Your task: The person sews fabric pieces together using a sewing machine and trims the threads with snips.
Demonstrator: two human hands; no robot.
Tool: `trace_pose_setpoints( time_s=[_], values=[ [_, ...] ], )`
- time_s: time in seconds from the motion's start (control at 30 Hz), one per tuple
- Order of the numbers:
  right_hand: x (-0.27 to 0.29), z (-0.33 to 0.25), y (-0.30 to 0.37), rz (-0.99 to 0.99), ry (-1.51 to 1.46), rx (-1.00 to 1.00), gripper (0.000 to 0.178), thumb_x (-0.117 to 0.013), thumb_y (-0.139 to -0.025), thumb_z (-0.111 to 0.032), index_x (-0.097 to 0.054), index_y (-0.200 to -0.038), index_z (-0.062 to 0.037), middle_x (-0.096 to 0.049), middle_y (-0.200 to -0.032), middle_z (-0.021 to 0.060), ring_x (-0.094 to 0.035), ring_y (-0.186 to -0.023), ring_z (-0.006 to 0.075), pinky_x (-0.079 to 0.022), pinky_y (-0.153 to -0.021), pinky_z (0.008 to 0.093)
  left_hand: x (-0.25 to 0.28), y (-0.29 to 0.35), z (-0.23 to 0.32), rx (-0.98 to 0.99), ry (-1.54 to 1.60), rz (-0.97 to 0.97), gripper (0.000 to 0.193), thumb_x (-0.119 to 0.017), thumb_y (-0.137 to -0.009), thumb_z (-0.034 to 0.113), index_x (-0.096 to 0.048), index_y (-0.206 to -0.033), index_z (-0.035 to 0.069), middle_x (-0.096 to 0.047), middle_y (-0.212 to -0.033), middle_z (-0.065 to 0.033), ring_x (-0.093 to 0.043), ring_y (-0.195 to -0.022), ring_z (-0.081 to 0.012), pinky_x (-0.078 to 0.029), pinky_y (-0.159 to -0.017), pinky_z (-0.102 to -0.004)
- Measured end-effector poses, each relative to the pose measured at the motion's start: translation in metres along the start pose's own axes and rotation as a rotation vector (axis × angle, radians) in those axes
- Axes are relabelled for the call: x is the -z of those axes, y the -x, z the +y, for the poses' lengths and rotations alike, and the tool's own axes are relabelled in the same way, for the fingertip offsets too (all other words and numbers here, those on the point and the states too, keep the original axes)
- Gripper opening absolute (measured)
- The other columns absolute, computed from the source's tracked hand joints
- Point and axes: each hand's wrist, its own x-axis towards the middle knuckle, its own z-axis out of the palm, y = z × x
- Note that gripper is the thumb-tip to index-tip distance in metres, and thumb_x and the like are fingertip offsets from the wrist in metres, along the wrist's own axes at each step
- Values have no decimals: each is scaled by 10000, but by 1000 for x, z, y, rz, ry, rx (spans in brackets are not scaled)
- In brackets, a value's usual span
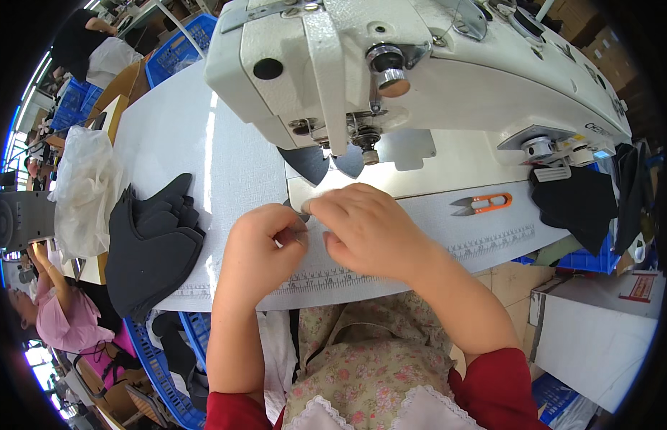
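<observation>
Presently, I am holding both bare hands close together just in front of the needle area of a large white sewing machine [448, 93]. A small, flat, dark grey piece [295, 206] is showing in the gap between them, at the near left corner of the machine's bed, and is being mostly hidden by my hands. It is lying just beyond the curled fingers of my left hand [265, 247] and right beside the fingertips of my right hand [369, 226].

My left fingers are bending toward the thumb around a small opening, and my right fingers are bending close together, pointing left, while that thumb is sticking out lower, apart from them. I cannot tell whether either set is pinching the piece or only touching it.

On the pale grey table [240, 165], a stack of dark grey, curved flat pieces [154, 251] is resting well to my left. Orange-handled thread snips [484, 204] are lying to my right, blades pointing toward my hands, and a printed measuring strip [491, 242] is running along the near edge.
</observation>
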Motion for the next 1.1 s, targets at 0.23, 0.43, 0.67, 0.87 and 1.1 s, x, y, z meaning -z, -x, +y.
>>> trace_pose_setpoints(
  time_s=[0.23,0.43,0.67,0.87,1.1],
  values=[
    [-5,12,-1,57,55,-166,68,-631,-799,-134,-604,-824,-77,-606,-666,76,-624,-616,282,-478,-545,415,-11,-27,-1,-22,-74,81,91,-654,-728,43,-632,-785,-24,-565,-663,-106,-529,-599,-173,-426,-567,-291],
    [-11,41,-19,239,121,-611,95,-655,-749,-135,-629,-741,-44,-631,-685,134,-628,-621,311,-489,-565,387,-19,-77,-7,165,65,123,148,-653,-736,32,-665,-872,-26,-671,-822,-175,-644,-722,-292,-493,-662,-356],
    [-22,50,-24,168,24,-760,106,-683,-685,-127,-633,-735,-49,-644,-674,108,-642,-645,284,-501,-588,373,-37,-89,-25,108,92,217,238,-731,-748,79,-667,-950,-30,-688,-822,-118,-615,-714,-200,-479,-659,-332],
    [-27,47,-19,309,7,-660,113,-697,-662,-110,-648,-750,-58,-647,-676,94,-644,-629,262,-495,-570,355,-40,-86,-25,102,175,231,188,-675,-739,39,-668,-914,-28,-682,-793,-123,-634,-685,-224,-491,-639,-333],
    [-21,45,-21,243,85,-639,84,-686,-698,-95,-647,-753,-45,-655,-714,97,-642,-629,268,-494,-560,359,-39,-84,-20,176,209,206,165,-725,-745,109,-685,-810,-38,-607,-631,-30,-510,-551,-91,-384,-497,-284]
  ],
)
